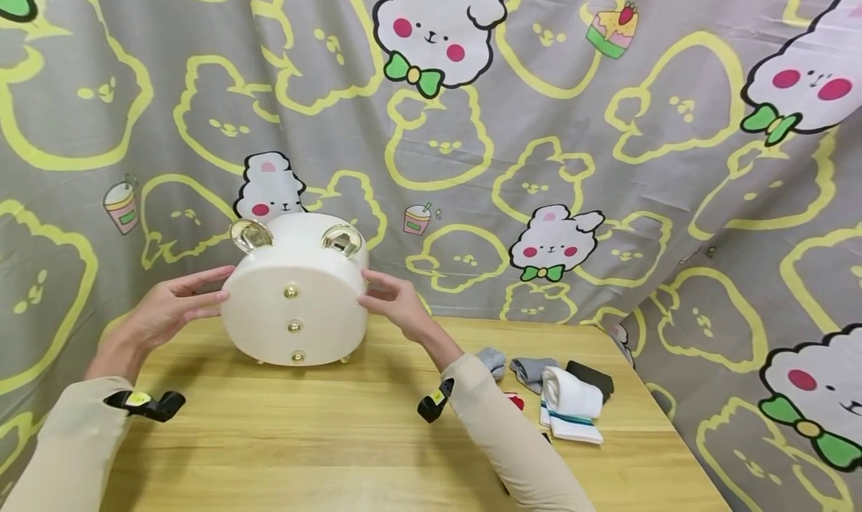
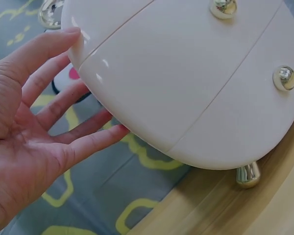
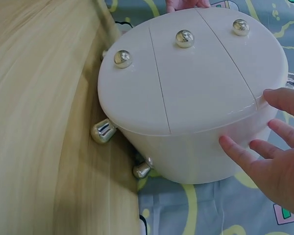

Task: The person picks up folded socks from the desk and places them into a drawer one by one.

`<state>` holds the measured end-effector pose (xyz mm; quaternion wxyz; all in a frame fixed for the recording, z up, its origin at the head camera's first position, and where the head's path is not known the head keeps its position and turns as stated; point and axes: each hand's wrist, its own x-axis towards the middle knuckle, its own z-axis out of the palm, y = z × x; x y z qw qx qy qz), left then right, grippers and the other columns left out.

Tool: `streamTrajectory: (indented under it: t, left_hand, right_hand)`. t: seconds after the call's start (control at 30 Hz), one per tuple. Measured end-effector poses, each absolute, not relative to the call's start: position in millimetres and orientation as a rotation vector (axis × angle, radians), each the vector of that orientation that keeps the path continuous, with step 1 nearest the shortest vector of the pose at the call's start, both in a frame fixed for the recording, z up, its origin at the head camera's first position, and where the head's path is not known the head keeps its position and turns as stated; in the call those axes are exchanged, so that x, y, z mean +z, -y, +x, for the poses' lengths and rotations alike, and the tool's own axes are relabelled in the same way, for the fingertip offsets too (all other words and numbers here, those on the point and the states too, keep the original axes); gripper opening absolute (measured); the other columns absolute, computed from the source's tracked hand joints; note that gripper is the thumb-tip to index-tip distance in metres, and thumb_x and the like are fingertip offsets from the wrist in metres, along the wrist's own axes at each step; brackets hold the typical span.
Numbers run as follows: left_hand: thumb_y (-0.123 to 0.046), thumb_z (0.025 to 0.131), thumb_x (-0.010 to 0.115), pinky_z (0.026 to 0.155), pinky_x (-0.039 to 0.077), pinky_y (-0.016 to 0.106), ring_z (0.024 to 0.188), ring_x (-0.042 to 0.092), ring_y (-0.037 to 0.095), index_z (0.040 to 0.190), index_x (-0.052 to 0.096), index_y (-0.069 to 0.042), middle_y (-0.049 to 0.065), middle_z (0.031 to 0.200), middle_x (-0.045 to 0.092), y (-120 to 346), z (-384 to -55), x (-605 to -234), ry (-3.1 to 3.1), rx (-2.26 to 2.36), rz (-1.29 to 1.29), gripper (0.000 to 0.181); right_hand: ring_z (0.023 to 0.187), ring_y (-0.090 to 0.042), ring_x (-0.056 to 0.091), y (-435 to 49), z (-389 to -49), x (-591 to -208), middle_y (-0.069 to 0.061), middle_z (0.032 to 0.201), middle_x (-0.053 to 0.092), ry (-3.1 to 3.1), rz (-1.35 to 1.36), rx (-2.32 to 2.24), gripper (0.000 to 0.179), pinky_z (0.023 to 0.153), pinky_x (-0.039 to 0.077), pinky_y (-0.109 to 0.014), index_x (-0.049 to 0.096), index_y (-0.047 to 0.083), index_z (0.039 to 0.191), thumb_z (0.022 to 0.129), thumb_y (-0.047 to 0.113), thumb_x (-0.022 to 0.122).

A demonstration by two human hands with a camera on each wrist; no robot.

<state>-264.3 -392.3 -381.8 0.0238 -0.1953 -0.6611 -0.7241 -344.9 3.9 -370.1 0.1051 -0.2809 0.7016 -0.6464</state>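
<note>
A glossy white oval storage box (image 1: 259, 314) with three drawer fronts stands on the table, its front facing me. Gold ball knobs (image 1: 293, 326) run down the middle, one per drawer. Two gold ear-shaped rings (image 1: 342, 239) top it, and gold feet (image 2: 248, 175) show underneath. My left hand (image 1: 161, 308) is at the box's left side, fingers spread and fairly straight, thumb tip at the front edge. On the opposite side my right hand (image 1: 402, 308) has its extended fingertips at the side wall and its thumb (image 3: 281, 100) by the front edge. All drawers sit flush.
On the table's (image 1: 303, 437) right side lie a folded white towel-like cloth (image 1: 572, 394) with a teal stripe, grey rolled cloths (image 1: 534, 372), a dark folded cloth (image 1: 592, 379) and a small red item (image 1: 515, 400). A patterned curtain (image 1: 471, 272) hangs right behind the table.
</note>
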Motion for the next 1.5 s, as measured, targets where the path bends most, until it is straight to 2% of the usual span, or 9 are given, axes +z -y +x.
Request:
streamTrajectory:
  t: [0.23, 0.5, 0.8, 1.0, 1.2, 1.33, 1.5]
  left_hand:
    - [0.012, 0.100, 0.052, 0.087, 0.063, 0.026, 0.110, 0.070, 0.005, 0.141, 0.062, -0.013, -0.013, 0.131, 0.069, 373, -266, -383, 2.079, -2.218, -0.633, 0.049]
    - [0.009, 0.100, 0.055, 0.087, 0.063, 0.025, 0.108, 0.071, 0.006, 0.143, 0.060, -0.013, -0.014, 0.128, 0.069, 344, -271, -384, 2.146, -2.188, -0.615, 0.049]
    - [-0.002, 0.099, 0.063, 0.088, 0.062, 0.024, 0.107, 0.071, 0.005, 0.151, 0.048, -0.005, -0.015, 0.123, 0.070, 304, -284, -381, 2.283, -2.090, -0.549, 0.054]
    - [-0.005, 0.098, 0.067, 0.089, 0.062, 0.024, 0.108, 0.070, 0.005, 0.151, 0.047, -0.003, -0.015, 0.124, 0.070, 275, -292, -381, 2.301, -2.103, -0.503, 0.057]
    - [-0.007, 0.097, 0.069, 0.089, 0.062, 0.026, 0.109, 0.070, 0.004, 0.151, 0.047, -0.002, -0.017, 0.127, 0.065, 251, -301, -382, 2.290, -2.128, -0.510, 0.059]
    - [-0.007, 0.096, 0.071, 0.088, 0.062, 0.027, 0.108, 0.070, 0.004, 0.150, 0.048, -0.002, -0.014, 0.123, 0.068, 239, -307, -384, 2.288, -2.125, -0.522, 0.060]
    - [-0.006, 0.095, 0.071, 0.088, 0.063, 0.028, 0.106, 0.071, 0.005, 0.149, 0.049, -0.001, -0.013, 0.117, 0.072, 228, -314, -385, 2.261, -2.155, -0.524, 0.059]
  right_hand:
    - [0.133, -0.036, 0.059, -28, -346, -372, -0.014, 0.152, 0.052, -2.075, -0.927, -1.895, 0.053, 0.096, 0.061, -0.038, 0.056, 0.006, 0.145, 0.095, 0.009, 0.072]
    - [0.133, -0.039, 0.057, -63, -344, -363, -0.021, 0.149, 0.054, -2.125, -0.864, -1.816, 0.054, 0.097, 0.060, -0.042, 0.054, 0.000, 0.145, 0.094, -0.001, 0.069]
    - [0.129, -0.042, 0.059, -106, -345, -355, -0.021, 0.141, 0.061, -2.219, -0.844, -1.749, 0.051, 0.102, 0.058, -0.041, 0.059, 0.001, 0.141, 0.092, 0.002, 0.072]
    - [0.129, -0.046, 0.058, -134, -347, -353, -0.023, 0.138, 0.062, -2.217, -0.805, -1.765, 0.050, 0.103, 0.057, -0.042, 0.060, 0.000, 0.139, 0.091, -0.001, 0.073]
    - [0.128, -0.046, 0.058, -158, -351, -354, -0.026, 0.138, 0.061, -2.227, -0.812, -1.767, 0.051, 0.099, 0.060, -0.040, 0.058, -0.002, 0.140, 0.092, 0.000, 0.072]
    - [0.126, -0.039, 0.063, -171, -352, -356, -0.027, 0.139, 0.060, -2.226, -0.813, -1.779, 0.050, 0.096, 0.061, -0.039, 0.057, -0.003, 0.141, 0.093, 0.000, 0.071]
    - [0.117, -0.019, 0.069, -183, -354, -360, -0.025, 0.143, 0.058, -2.225, -0.794, -1.796, 0.050, 0.097, 0.060, -0.047, 0.056, -0.002, 0.143, 0.095, 0.002, 0.069]
